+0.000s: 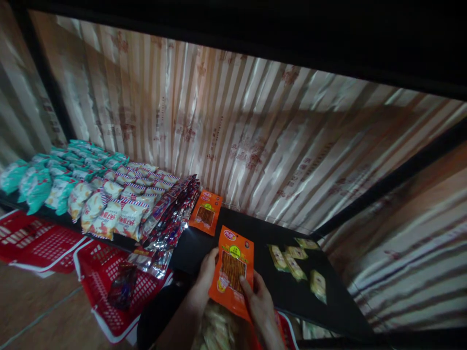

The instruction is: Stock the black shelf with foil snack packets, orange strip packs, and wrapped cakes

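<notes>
An orange snack packet (226,289) with a window showing brown strips is held upright above the front of the black shelf (255,233). My left hand (206,272) grips its left edge, the fingertips hidden behind it. On its lower right, my right hand (261,302) is closed with the thumb pressed on the front. Another orange packet (206,214) lies at the back of the shelf, against the silver and dark red packets (175,209). Below my hands is a bag with pale contents (215,328), partly hidden.
White snack bags (127,214) and teal bags (60,189) fill the shelf's left side. Several small yellowish packets (292,265) lie at right. Red baskets (105,257) stand below the front edge, one containing a dark packet (123,287). Striped sheeting (219,121) hangs behind.
</notes>
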A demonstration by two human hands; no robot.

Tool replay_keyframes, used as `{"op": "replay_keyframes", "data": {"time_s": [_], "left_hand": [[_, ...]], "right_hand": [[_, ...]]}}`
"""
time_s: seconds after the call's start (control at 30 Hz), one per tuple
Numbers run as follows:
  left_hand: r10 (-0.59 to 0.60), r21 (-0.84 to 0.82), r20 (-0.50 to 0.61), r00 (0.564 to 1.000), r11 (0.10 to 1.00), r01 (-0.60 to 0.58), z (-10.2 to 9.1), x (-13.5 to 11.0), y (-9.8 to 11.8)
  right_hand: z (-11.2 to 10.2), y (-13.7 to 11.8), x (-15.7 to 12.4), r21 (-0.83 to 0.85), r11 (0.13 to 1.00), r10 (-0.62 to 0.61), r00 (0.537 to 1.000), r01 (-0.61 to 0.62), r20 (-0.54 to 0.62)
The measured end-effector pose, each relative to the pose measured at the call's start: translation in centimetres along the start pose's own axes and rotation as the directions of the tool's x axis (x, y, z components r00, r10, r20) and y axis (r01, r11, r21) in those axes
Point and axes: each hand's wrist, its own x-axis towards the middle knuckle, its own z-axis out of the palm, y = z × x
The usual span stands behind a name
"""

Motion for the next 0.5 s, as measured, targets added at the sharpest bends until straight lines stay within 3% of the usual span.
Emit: {"op": "replay_keyframes", "data": {"time_s": [0.3,0.5], "left_hand": [[-0.012,-0.239,0.139,0.99,0.97,0.045,0.9,2.5,5.1],[0.086,-0.386,-0.005,0.996,0.919,-0.082,0.7,4.1,6.3]], "right_hand": [[4.0,-1.6,5.5,0.051,0.997,-0.054,0.998,0.053,0.017],[6.7,-2.5,8.8,0.053,0.998,-0.046,0.998,0.044,0.049]]}}
